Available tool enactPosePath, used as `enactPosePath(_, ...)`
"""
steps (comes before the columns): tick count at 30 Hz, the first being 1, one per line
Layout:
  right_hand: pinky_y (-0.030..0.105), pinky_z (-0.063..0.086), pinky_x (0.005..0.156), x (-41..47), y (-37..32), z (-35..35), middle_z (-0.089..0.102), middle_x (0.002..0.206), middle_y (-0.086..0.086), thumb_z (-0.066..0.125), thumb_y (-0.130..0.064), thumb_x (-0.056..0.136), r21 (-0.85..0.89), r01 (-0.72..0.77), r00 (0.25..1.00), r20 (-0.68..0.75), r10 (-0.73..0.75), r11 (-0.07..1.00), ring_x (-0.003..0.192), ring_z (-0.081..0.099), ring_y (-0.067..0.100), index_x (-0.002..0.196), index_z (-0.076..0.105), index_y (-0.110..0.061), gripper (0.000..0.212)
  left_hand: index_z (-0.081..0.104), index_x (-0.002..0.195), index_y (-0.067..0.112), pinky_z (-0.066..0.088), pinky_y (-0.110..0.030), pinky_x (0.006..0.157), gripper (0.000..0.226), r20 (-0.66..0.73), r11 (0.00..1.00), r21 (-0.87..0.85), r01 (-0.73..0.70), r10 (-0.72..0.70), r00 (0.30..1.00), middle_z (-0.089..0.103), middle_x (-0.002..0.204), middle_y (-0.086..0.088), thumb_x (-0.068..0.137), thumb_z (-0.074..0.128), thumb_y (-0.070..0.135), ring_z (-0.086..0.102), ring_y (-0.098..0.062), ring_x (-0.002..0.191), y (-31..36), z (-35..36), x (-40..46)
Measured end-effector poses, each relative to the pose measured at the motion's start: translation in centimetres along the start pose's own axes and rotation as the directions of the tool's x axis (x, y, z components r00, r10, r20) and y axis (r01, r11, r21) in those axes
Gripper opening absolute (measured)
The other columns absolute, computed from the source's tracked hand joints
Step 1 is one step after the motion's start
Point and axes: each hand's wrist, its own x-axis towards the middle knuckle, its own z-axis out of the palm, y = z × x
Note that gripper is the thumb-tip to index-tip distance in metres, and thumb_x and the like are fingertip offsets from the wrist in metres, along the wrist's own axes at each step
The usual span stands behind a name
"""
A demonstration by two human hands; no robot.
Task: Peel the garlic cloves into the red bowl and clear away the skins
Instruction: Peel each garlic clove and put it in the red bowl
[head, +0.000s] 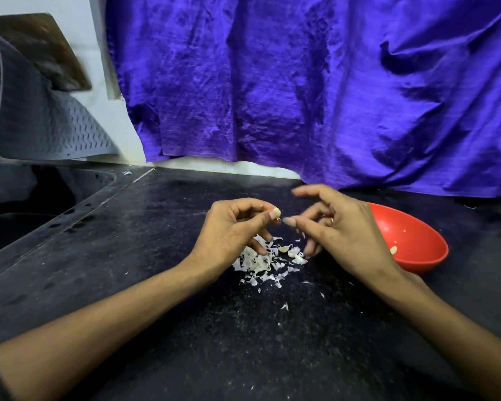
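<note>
The left hand [232, 227] pinches a small, pale garlic clove [276, 212] between thumb and fingertips, held above the black countertop [156, 285]. The right hand [336, 227] hovers just beside it with fingers loosely spread, gripping nothing. Below them lies a heap of thin white skins [258, 261] with a few cloves among them. The red bowl [411, 241], behind the right hand, contains a peeled clove and small bits.
</note>
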Motion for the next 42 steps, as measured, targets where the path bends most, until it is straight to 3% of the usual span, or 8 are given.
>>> enactPosePath(3, 0.019, 0.054, 0.056, -0.08, 0.04, 0.14, 0.069, 0.081, -0.003, 0.075, -0.002, 0.079, -0.053, 0.069, 0.997, -0.014, -0.07, 0.996, 0.064, 0.067, 0.005, 0.099, 0.07, -0.018, 0.026, 0.071, 0.097, -0.003, 0.055, -0.028, 0.047, 0.014, 0.007, 1.0, -0.009, -0.003, 0.003, 1.0, 0.072, 0.086, -0.017, 0.089, 0.066, 0.008, 0.063, -0.017, 0.06, 0.01, 0.08, -0.02)
enactPosePath(10, 0.017, 0.054, 0.063, 0.02, 0.37, 0.0, 0.069, 0.074, -0.005, 0.075, -0.007, 0.08, -0.05, 0.086, 0.996, -0.029, -0.088, 0.995, 0.063, 0.066, 0.008, 0.09, 0.074, -0.019, 0.015, 0.071, 0.096, -0.003, 0.055, -0.028, 0.046, 0.013, -0.01, 1.0, 0.0, -0.009, 0.009, 1.0, 0.071, 0.083, -0.018, 0.09, 0.064, 0.006, 0.063, -0.016, 0.059, 0.17, 0.07, -0.06)
enactPosePath(15, 0.016, 0.052, 0.084, -0.04, 0.11, 0.35, 0.069, 0.112, -0.003, 0.051, 0.02, 0.083, -0.03, 0.13, 0.991, 0.003, -0.13, 0.991, 0.104, 0.064, 0.001, 0.117, 0.066, -0.018, 0.053, 0.07, 0.097, -0.005, 0.054, -0.027, 0.045, 0.014, -0.016, 1.0, -0.002, 0.001, -0.001, 1.0, 0.07, 0.086, -0.022, 0.09, 0.063, 0.005, 0.062, -0.016, 0.058, 0.22, 0.1, -0.03)
enactPosePath(19, 0.013, 0.052, 0.076, -0.09, -0.12, 0.25, 0.07, 0.106, -0.007, 0.075, -0.004, 0.08, 0.033, 0.062, 0.998, 0.001, -0.062, 0.998, 0.096, 0.067, 0.0, 0.113, 0.066, -0.025, 0.04, 0.07, 0.097, -0.004, 0.054, -0.027, 0.046, 0.013, 0.002, 1.0, -0.011, 0.008, -0.008, 1.0, 0.071, 0.079, -0.012, 0.09, 0.065, 0.006, 0.062, -0.015, 0.058, 0.2, 0.06, -0.11)
enactPosePath(23, 0.015, 0.052, 0.065, -0.4, -0.24, 0.55, 0.072, 0.084, -0.008, 0.078, -0.015, 0.077, -0.031, 0.087, 0.996, -0.001, -0.087, 0.996, 0.073, 0.068, 0.003, 0.095, 0.074, -0.019, 0.019, 0.071, 0.093, -0.003, 0.054, -0.028, 0.046, 0.013, 0.035, 1.0, -0.017, 0.005, -0.004, 0.999, 0.07, 0.077, -0.01, 0.088, 0.067, 0.008, 0.062, -0.015, 0.058, 0.39, 0.16, -0.3)
enactPosePath(26, 0.02, 0.055, 0.061, -0.5, -0.17, 0.75, 0.072, 0.072, -0.004, 0.078, -0.013, 0.077, 0.008, 0.065, 0.998, -0.012, -0.065, 0.998, 0.063, 0.066, 0.007, 0.089, 0.076, -0.018, 0.013, 0.071, 0.088, -0.002, 0.053, -0.027, 0.044, 0.011, 0.053, 1.0, -0.025, 0.012, -0.011, 0.999, 0.07, 0.073, -0.008, 0.086, 0.069, 0.008, 0.06, -0.014, 0.055, 0.47, 0.21, -0.35)
enactPosePath(32, 0.026, 0.058, 0.062, -0.42, -0.13, 0.93, 0.075, 0.075, -0.001, 0.071, -0.001, 0.082, 0.185, -0.05, 0.999, 0.025, 0.046, 0.981, 0.071, 0.072, 0.018, 0.086, 0.075, -0.018, 0.018, 0.071, 0.085, 0.001, 0.051, -0.025, 0.043, 0.007, 0.073, 1.0, -0.022, 0.011, -0.009, 0.997, 0.069, 0.082, -0.023, 0.087, 0.066, 0.005, 0.057, -0.014, 0.054, 0.44, 0.24, -0.33)
enactPosePath(42, 0.024, 0.057, 0.063, -0.29, -0.12, 0.98, 0.075, 0.077, 0.002, 0.068, -0.001, 0.085, 0.256, -0.096, 0.995, 0.013, 0.095, 0.962, 0.071, 0.07, 0.009, 0.09, 0.076, -0.019, 0.02, 0.071, 0.095, 0.001, 0.052, -0.027, 0.043, 0.013, 0.104, 1.0, 0.003, 0.005, -0.005, 0.995, 0.071, 0.081, -0.008, 0.091, 0.064, 0.011, 0.059, -0.017, 0.057, 0.48, 0.14, -0.35)
